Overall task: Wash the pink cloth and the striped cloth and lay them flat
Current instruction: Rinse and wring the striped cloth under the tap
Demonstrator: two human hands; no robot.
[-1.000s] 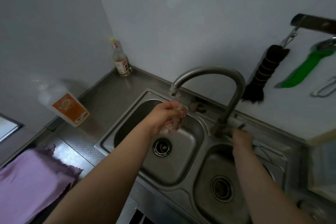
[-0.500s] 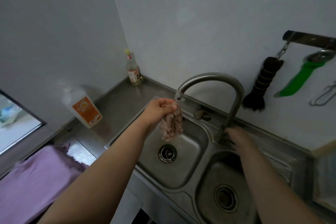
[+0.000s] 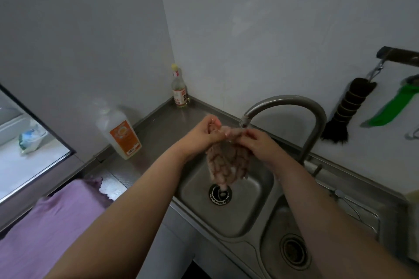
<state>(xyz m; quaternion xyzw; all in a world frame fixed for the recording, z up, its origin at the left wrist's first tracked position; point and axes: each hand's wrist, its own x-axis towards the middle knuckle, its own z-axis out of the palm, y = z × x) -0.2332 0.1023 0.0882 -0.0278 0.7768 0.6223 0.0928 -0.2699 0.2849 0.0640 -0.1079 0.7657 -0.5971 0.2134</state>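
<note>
So your left hand (image 3: 204, 133) and right hand (image 3: 256, 142) pinch the striped cloth (image 3: 229, 163) by its top edge under the faucet (image 3: 285, 103), letting it hang over the left sink basin (image 3: 249, 210) to drain; the pink cloth (image 3: 52, 229) lies flat on the table, near left

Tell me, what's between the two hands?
The striped cloth: left hand and right hand pinch its top edge, and it hangs over the sink, in the head view.

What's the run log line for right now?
hands: left, right hold striped cloth | over left basin | pink cloth on counter
</note>
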